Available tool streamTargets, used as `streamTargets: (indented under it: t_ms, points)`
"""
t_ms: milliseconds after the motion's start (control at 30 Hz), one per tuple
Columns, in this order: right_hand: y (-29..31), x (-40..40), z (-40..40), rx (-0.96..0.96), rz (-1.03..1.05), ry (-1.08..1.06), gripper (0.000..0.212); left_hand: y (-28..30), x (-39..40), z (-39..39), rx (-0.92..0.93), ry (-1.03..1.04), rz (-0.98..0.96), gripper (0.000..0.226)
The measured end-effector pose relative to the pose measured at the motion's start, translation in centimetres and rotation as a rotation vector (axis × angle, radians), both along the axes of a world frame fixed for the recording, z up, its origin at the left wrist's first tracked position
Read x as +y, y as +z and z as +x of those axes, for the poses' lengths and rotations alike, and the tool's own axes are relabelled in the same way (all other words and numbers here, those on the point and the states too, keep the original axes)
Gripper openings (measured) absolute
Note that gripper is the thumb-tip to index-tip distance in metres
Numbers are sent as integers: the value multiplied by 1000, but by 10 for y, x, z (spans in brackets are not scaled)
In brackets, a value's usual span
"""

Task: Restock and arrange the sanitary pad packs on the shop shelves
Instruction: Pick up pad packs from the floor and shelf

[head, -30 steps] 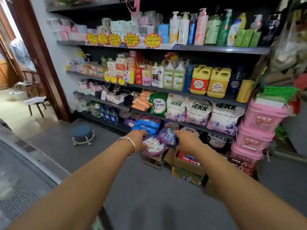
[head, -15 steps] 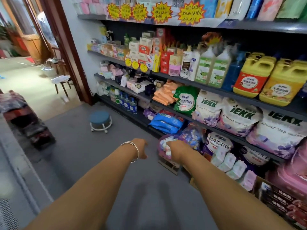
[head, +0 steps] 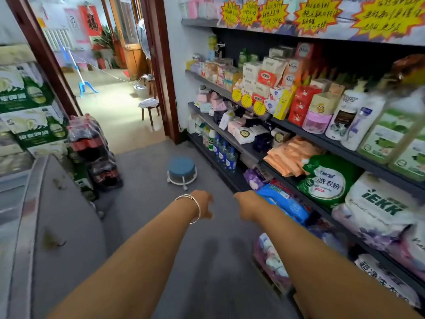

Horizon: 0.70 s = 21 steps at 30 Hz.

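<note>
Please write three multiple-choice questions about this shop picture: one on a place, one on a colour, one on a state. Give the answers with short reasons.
1. Where is the stool?
A. on the floor in the aisle
B. on a shelf
C. in the far room

2. What colour is its seat?
A. red
B. blue
C. yellow

3. What does the left hand hold?
A. a pack
B. a bottle
C. nothing

Answers: 1 A, it stands on the grey floor before the shelves. 2 B, the round top is blue. 3 C, its fingers hang loosely, with nothing in them.

Shelves (head: pixel 305 132) run along the right; a stool (head: pixel 181 169) stands on the floor (head: pixel 147 203) beside them, stacked boxes (head: pixel 30 111) left, a doorway (head: pixel 115 77) behind.
</note>
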State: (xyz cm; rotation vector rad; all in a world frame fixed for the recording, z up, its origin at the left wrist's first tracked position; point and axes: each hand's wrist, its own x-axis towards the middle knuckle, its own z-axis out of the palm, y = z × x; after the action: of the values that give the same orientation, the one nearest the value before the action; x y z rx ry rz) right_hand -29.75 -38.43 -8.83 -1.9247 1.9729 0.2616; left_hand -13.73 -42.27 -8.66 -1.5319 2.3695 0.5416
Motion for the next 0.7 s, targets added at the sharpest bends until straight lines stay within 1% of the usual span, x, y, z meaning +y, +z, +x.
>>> streamTargets:
  t_ms: [100, 233, 300, 400, 567, 700]
  points:
    - [-7, -69, 2, -20, -8, 4, 34, -5, -61, 5, 7, 0, -17, 58]
    - [-7, -165, 14, -49, -19, -15, 35, 1, -157, 17, -21, -22, -27, 55]
    - [-7, -214, 18, -56, -45, -32, 36, 8, -210, 19, -40, -34, -61, 52]
    - [-13, -278, 18, -61, -27, -48, 40, 6, -280, 18, -48, -45, -56, 52]
    - [-26, -386, 10, -44, 42, -63, 53, -9, -393, 10, -29, -30, -10, 54]
    - [-29, -485, -9, -48, 15, -42, 47, -15, -485, -7, -21, -31, -33, 58]
